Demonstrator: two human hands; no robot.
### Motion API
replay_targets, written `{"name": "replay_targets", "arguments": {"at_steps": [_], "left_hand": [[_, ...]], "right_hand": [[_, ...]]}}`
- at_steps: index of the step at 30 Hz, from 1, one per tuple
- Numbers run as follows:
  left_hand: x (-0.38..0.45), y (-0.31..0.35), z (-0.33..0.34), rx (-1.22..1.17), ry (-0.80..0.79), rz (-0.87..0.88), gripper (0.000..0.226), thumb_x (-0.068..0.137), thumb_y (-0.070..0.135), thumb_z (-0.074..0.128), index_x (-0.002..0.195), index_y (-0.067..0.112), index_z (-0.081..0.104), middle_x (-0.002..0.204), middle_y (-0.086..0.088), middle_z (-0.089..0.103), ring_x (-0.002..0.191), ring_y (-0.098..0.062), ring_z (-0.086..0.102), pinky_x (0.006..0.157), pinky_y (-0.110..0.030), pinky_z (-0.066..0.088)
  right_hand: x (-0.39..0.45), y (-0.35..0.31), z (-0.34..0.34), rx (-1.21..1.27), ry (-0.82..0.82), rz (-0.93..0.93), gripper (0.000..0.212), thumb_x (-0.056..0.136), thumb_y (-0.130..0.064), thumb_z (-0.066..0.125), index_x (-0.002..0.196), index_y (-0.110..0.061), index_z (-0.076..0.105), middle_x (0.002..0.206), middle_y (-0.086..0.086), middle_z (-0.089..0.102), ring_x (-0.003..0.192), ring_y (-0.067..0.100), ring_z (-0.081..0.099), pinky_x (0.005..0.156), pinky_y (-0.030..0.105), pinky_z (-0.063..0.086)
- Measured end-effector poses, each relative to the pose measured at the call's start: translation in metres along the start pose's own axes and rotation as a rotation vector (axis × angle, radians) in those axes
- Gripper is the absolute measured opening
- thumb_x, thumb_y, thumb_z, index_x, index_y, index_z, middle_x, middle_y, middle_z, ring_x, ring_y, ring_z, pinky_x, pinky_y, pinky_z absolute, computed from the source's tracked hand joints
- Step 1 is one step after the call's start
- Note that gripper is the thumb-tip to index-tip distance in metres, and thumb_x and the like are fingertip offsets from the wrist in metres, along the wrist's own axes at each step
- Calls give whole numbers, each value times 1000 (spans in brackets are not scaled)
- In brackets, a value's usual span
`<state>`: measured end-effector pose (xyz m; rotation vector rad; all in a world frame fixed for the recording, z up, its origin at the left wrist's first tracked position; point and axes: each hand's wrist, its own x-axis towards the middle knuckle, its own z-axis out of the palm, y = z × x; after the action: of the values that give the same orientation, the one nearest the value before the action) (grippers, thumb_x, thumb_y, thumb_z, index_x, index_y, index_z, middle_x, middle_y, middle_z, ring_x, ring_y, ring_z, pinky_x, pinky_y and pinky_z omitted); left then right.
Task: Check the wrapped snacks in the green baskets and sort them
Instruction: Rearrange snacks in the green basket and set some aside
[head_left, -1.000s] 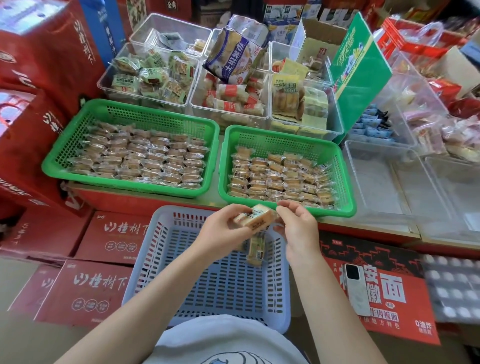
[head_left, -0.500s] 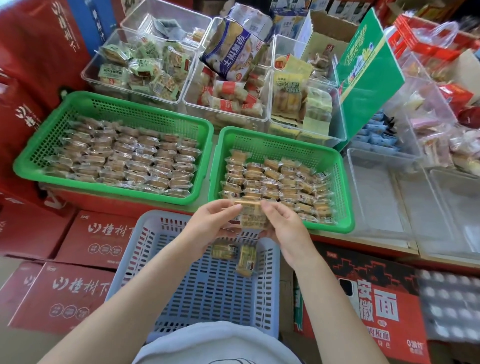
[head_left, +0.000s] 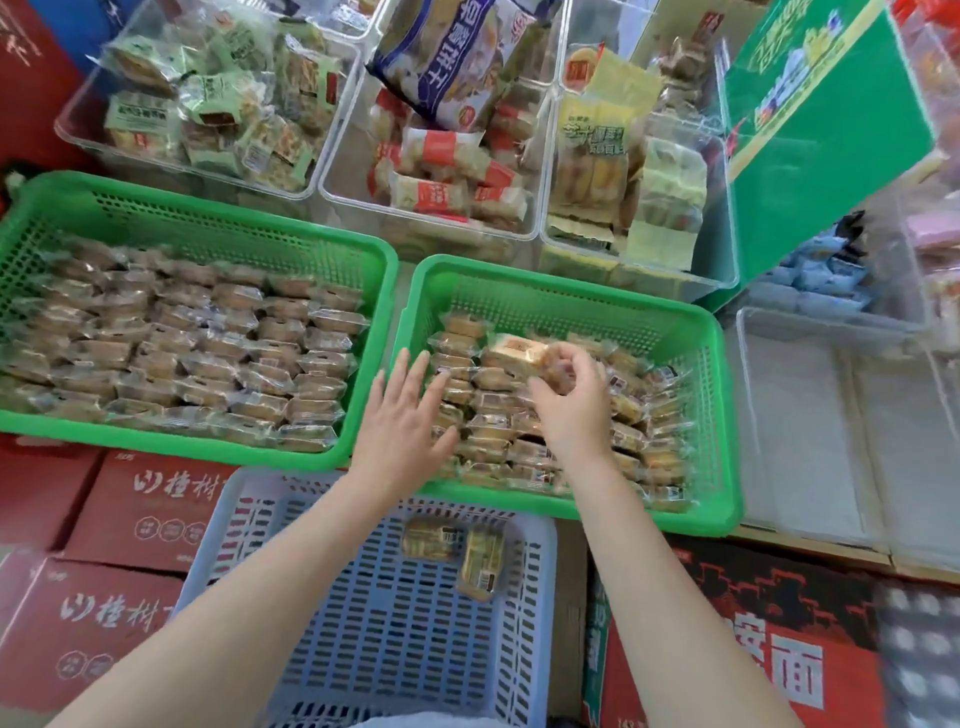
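Note:
Two green baskets stand side by side, the left green basket (head_left: 218, 228) and the right green basket (head_left: 571, 291), each packed with several clear-wrapped brown snacks. My right hand (head_left: 571, 405) hovers over the right basket and pinches one wrapped snack (head_left: 517, 352) above the rows. With straight fingers, my left hand (head_left: 405, 415) reaches over that basket's left rim and touches the snacks there. Below, a pale blue basket (head_left: 395, 613) holds two wrapped snacks (head_left: 457, 551).
Clear bins of other packaged snacks (head_left: 447, 171) stand behind the green baskets. A green carton (head_left: 826, 130) leans at the back right. An empty clear bin (head_left: 831, 431) sits to the right. Red cartons (head_left: 119, 519) lie below left and right.
Both hands held one snack over the blue basket; now they have moved forward over the right green basket. My right hand alone keeps the snack, my left hand has let go and spread flat.

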<state>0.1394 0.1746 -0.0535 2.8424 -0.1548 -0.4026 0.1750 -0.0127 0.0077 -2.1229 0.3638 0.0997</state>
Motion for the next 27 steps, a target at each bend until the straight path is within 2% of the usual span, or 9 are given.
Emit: {"name": "replay_targets", "arguments": {"at_steps": [3,6,9,12,16,20,23,25,27], "left_hand": [[10,-8,13,-3,113,4,76,97,60,26,161,18,24,169,-10,6,156,-27,-5,127,-45,-3],[14,-8,18,21,129,5,77,96,59,27,160,17,23,169,-11,7,157,-27,-2,126,-42,-5],[15,-10,21,41,131,0,78,95,58,30,160,15,25,169,-12,7,157,-28,-1,126,-42,-4],[16,-11,23,53,131,-7,79,94,57,34,160,14,25,169,-13,6,157,-27,-2,126,-42,-3],[16,-11,26,55,153,-11,80,94,56,36,159,12,24,169,-14,5,157,-27,-1,125,-43,0],[16,-11,27,62,155,-17,81,93,55,38,159,10,23,169,-15,4,157,-27,-1,126,-43,-1],[16,-11,24,21,153,-11,81,93,55,38,160,11,22,169,-13,3,157,-25,-4,126,-41,-4],[15,-12,22,-48,160,-4,79,94,53,39,160,13,21,169,-10,1,157,-21,-8,126,-36,-10],[14,-12,20,-106,165,1,77,96,51,38,161,14,20,170,-7,1,156,-18,-10,125,-33,-13]], "right_hand": [[40,-1,13,-158,93,-188,29,93,-5,64,121,-12,62,120,1,48,97,9,51,85,16,46],[75,5,29,-282,106,-282,30,91,-2,64,120,-7,63,121,8,57,100,15,54,85,23,46],[93,13,42,-433,7,-305,30,93,-6,63,122,-10,64,117,8,63,105,24,57,92,38,50],[100,19,52,-602,-102,-296,32,95,-9,61,127,-14,61,118,5,64,110,26,54,96,39,44],[109,19,57,-831,-152,-338,35,97,-4,53,129,-18,59,122,4,63,114,28,48,93,40,35],[113,6,56,-1068,-370,-252,34,98,-13,41,130,-15,55,131,8,58,131,33,36,106,50,29],[113,0,53,-1039,-487,-172,44,100,-27,39,141,-14,45,143,10,49,141,34,28,113,55,23],[106,-3,50,-938,-421,-216,52,100,-32,43,149,-15,38,150,11,43,142,32,27,115,52,23],[88,-7,50,-716,-296,-306,47,100,-28,48,144,-13,46,144,9,48,136,26,37,114,45,31]]}}
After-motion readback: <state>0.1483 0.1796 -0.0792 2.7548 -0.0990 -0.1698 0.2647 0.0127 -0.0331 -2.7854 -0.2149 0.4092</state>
